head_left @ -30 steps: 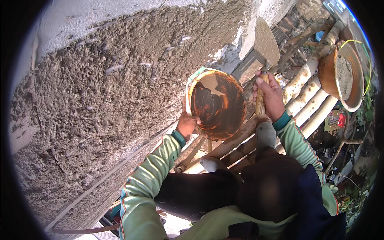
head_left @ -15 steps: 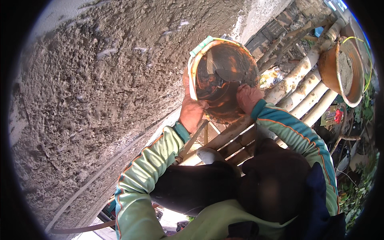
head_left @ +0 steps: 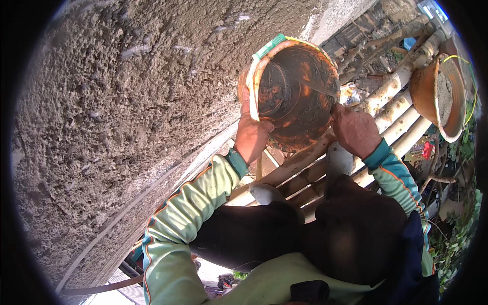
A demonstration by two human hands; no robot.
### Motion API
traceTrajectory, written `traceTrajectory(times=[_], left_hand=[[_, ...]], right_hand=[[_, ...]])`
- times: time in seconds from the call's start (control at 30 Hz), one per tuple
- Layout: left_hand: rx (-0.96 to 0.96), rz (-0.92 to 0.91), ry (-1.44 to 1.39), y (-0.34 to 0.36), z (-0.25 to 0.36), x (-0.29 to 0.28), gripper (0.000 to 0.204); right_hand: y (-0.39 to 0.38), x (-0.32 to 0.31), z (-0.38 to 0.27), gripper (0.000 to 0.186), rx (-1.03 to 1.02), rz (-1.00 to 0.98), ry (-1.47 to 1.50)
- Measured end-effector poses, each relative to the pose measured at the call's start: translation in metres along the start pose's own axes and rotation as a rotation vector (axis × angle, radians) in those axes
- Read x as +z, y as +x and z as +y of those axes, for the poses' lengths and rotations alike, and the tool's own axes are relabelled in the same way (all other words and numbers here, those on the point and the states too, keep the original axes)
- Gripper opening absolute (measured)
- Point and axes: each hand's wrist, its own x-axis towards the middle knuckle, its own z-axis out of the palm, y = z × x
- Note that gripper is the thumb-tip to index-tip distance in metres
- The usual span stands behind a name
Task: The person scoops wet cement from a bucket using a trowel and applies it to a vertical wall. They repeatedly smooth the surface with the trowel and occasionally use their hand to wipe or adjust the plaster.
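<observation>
An orange bucket (head_left: 284, 129), its inside smeared with dark wet mortar, is tipped with its mouth toward me. My left hand (head_left: 252, 134) grips its left rim, by the white band and the green handle grip (head_left: 269, 46). At the right rim is my right hand (head_left: 357, 131), its fingers closed. A dark, straight-edged shape (head_left: 319, 87) lies along the inner wall near that hand, perhaps a mortar-coated blade. Whatever the right fingers hold is hidden. Both sleeves are pale green with teal cuffs.
A rough mortar-covered wall (head_left: 117, 112) fills the left side. Bamboo poles (head_left: 394, 114) form a platform under my feet. Another orange bucket (head_left: 424, 94), with grey mortar in it, stands at the right on the poles. Leaves (head_left: 460, 249) and debris lie beyond.
My right hand has moved from inside the bucket out to its right rim. The bucket and my left hand have shifted slightly right, and more of the inside now shows.
</observation>
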Motion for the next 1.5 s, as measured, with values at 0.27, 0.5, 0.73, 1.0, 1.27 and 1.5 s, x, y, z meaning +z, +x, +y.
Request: traceTrajectory(times=[0.27, 0.5, 0.73, 1.0, 1.27, 1.5], left_hand=[[-0.103, -0.042, 0.023, -0.01, 0.017, 0.006, 0.069], [0.116, 0.021, -0.061, -0.015, 0.009, 0.033, 0.071], [-0.227, -0.005, -0.179, -0.011, 0.018, 0.014, 0.065], [0.031, -0.071, 0.079, -0.005, 0.022, 0.005, 0.047], [-0.111, -0.088, -0.047, -0.001, 0.02, -0.01, 0.065], [-0.1, -0.093, 0.052, -0.003, 0.025, -0.015, 0.049]], right_hand=[[0.04, 0.035, -0.003, 0.025, 0.151, 0.112, -0.084], [0.046, 0.06, -0.011, 0.039, -0.209, -0.216, 0.011], [0.029, 0.033, -0.006, 0.028, 0.15, 0.23, 0.051], [0.022, 0.032, 0.002, 0.032, 0.144, 0.269, 0.139], [0.028, 0.04, -0.002, 0.035, 0.122, 0.092, 0.172], [0.027, 0.029, -0.004, 0.038, -0.054, -0.345, -0.145]])
